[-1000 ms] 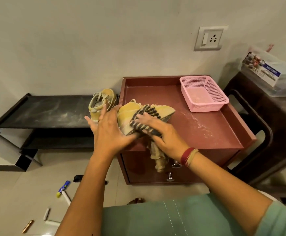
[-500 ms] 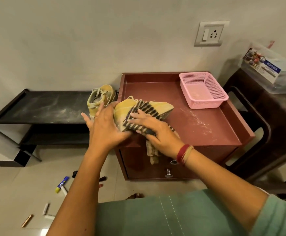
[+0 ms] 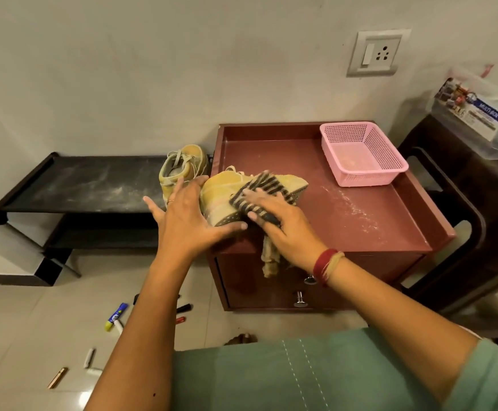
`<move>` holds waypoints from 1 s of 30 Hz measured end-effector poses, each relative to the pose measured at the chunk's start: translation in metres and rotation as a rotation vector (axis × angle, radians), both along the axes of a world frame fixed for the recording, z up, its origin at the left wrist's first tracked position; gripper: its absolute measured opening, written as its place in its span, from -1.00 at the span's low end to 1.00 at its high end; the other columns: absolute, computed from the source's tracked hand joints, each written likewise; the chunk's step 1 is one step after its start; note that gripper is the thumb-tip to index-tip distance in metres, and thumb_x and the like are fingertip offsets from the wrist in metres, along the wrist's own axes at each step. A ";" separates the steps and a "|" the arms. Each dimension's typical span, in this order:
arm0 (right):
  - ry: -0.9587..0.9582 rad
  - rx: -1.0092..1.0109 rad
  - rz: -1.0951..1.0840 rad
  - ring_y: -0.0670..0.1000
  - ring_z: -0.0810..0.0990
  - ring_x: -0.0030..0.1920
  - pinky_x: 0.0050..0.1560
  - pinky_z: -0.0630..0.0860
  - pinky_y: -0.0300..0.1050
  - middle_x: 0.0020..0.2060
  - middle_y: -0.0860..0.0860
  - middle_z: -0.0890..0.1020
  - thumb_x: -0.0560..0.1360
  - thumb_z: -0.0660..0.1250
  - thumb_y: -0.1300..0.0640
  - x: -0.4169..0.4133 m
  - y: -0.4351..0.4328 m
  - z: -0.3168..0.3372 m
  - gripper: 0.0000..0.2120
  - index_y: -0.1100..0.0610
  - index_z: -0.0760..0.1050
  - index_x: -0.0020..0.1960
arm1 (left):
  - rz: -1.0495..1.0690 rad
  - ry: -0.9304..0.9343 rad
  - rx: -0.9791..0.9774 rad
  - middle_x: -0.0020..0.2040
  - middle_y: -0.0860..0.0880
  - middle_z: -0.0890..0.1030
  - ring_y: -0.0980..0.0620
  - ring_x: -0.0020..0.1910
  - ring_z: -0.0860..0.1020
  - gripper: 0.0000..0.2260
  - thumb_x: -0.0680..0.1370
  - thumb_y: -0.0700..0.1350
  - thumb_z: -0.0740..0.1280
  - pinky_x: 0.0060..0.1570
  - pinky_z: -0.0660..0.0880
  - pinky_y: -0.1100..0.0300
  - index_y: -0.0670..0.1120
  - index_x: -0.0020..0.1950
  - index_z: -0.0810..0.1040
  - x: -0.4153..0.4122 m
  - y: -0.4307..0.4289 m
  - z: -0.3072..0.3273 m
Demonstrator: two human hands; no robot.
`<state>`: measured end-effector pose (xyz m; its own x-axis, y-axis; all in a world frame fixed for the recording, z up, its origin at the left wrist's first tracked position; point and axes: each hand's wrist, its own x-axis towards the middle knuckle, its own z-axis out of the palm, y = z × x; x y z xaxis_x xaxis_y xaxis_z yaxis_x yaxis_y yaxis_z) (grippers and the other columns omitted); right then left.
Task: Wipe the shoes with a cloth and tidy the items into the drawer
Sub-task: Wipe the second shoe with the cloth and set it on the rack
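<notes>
Left hand: the left hand (image 3: 188, 221) holds the heel end of a yellow shoe (image 3: 227, 191), thumb on the near edge of the sole, fingers round the far side.
Right hand: the right hand (image 3: 283, 226) lies flat on a striped cloth (image 3: 259, 185), its fingers straight, pressing it onto the shoe.
Shoe: soft, fuzzy and yellow, with a thick, dotted sole. It lies tipped on its side at the near left corner of the cabinet top (image 3: 360, 238).
Cloth: dark and pale stripes, rough like a towel. Its pale end hangs down over the cabinet front.
Other shoe: the second shoe (image 3: 182, 167) stands on the right end of a dusty black rack (image 3: 87, 185), just left of the cabinet.
Cabinet: smooth red-brown, with a raised rim and a white powdery smear on top.
Drawer: the drawer (image 3: 242, 286) is closed, with shiny round knobs (image 3: 299, 299).
Basket: a pink plastic basket (image 3: 363, 152) full of little holes sits at the far right of the top.
Floor: a blue and yellow glue stick (image 3: 116, 317) and small pens (image 3: 89, 357) lie on pale shiny tiles to the near left.
</notes>
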<state>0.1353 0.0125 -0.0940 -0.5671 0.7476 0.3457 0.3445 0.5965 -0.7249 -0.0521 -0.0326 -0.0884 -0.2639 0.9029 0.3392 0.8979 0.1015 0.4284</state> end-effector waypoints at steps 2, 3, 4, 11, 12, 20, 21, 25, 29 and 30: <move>-0.047 0.054 0.019 -0.16 0.22 0.41 0.47 -0.16 -0.07 0.33 -0.17 0.39 0.57 0.18 0.01 -0.002 -0.002 0.000 -0.66 -0.03 0.41 0.33 | -0.001 -0.007 -0.001 0.38 0.04 0.42 -0.02 0.44 0.29 -0.01 0.12 0.58 0.22 0.35 -0.27 -0.42 0.04 0.41 0.32 -0.001 -0.001 0.000; -0.088 0.064 -0.066 -0.15 0.23 0.42 0.46 -0.21 -0.02 0.33 -0.17 0.41 0.58 0.16 -0.02 0.000 0.003 0.001 -0.66 -0.06 0.40 0.34 | 0.009 -0.018 -0.004 0.38 0.03 0.42 -0.03 0.44 0.30 0.01 0.10 0.59 0.23 0.36 -0.28 -0.41 0.04 0.41 0.32 0.000 -0.001 0.000; -0.125 0.058 -0.175 -0.12 0.24 0.43 0.46 -0.24 0.03 0.34 -0.13 0.42 0.59 0.16 -0.04 0.001 0.008 0.001 -0.65 -0.06 0.38 0.36 | 0.021 -0.026 -0.005 0.38 0.03 0.42 -0.04 0.43 0.30 0.02 0.09 0.59 0.23 0.36 -0.29 -0.39 0.04 0.41 0.32 0.001 -0.002 0.001; -0.047 0.050 0.006 -0.21 0.16 0.38 0.47 -0.16 -0.02 0.32 -0.23 0.36 0.57 0.17 -0.02 -0.005 -0.002 0.000 -0.66 -0.05 0.41 0.33 | -0.005 -0.014 -0.010 0.39 0.03 0.42 -0.03 0.44 0.29 0.00 0.12 0.57 0.23 0.35 -0.29 -0.41 0.03 0.42 0.32 -0.003 -0.003 0.001; -0.069 0.039 -0.074 -0.21 0.15 0.38 0.49 -0.15 0.06 0.35 -0.19 0.37 0.58 0.16 -0.04 -0.003 0.004 -0.001 -0.65 -0.06 0.39 0.35 | 0.005 -0.014 -0.018 0.39 0.02 0.41 -0.03 0.45 0.28 0.02 0.10 0.59 0.22 0.35 -0.29 -0.40 0.03 0.42 0.31 -0.003 -0.003 0.001; 0.108 -0.176 -0.470 0.12 0.50 0.22 0.30 0.33 0.22 0.18 0.10 0.57 0.53 0.14 -0.13 0.015 0.042 0.004 -0.54 0.14 0.47 0.28 | -0.005 -0.095 -0.052 0.39 -0.02 0.40 -0.09 0.43 0.29 -0.09 0.22 0.36 0.42 0.39 -0.27 -0.36 0.03 0.47 0.23 -0.006 -0.001 0.000; 0.030 -0.148 -0.457 0.13 0.46 0.26 0.33 0.30 0.21 0.22 0.09 0.55 0.54 0.15 -0.12 0.013 0.042 0.002 -0.54 0.12 0.46 0.30 | -0.012 -0.104 -0.062 0.39 -0.03 0.40 -0.10 0.43 0.28 -0.09 0.23 0.32 0.43 0.40 -0.25 -0.35 0.02 0.48 0.21 -0.006 -0.001 -0.001; -0.165 0.044 -0.130 0.01 0.15 0.48 0.49 -0.08 -0.04 0.41 -0.01 0.35 0.59 0.18 0.09 -0.011 0.016 -0.006 -0.64 0.04 0.36 0.38 | -0.039 -0.156 -0.105 0.40 -0.01 0.33 -0.09 0.41 0.28 -0.03 0.15 0.32 0.32 0.43 -0.10 -0.33 0.02 0.49 0.15 -0.007 0.001 -0.006; -0.249 0.159 -0.017 -0.04 0.14 0.48 0.48 -0.10 -0.07 0.43 -0.06 0.32 0.54 0.20 0.24 -0.006 0.017 -0.006 -0.55 0.01 0.32 0.41 | -0.048 -0.176 -0.108 0.40 0.00 0.32 -0.09 0.40 0.29 -0.02 0.13 0.40 0.31 0.42 -0.01 -0.33 0.05 0.47 0.16 -0.010 0.000 -0.008; -0.279 0.172 -0.122 0.00 0.15 0.48 0.49 -0.09 -0.03 0.43 -0.04 0.32 0.54 0.20 0.22 -0.001 0.024 -0.005 -0.57 0.02 0.34 0.40 | -0.035 -0.175 -0.104 0.40 0.00 0.32 -0.08 0.40 0.29 -0.03 0.16 0.43 0.37 0.42 -0.01 -0.33 0.06 0.47 0.18 -0.010 0.000 -0.008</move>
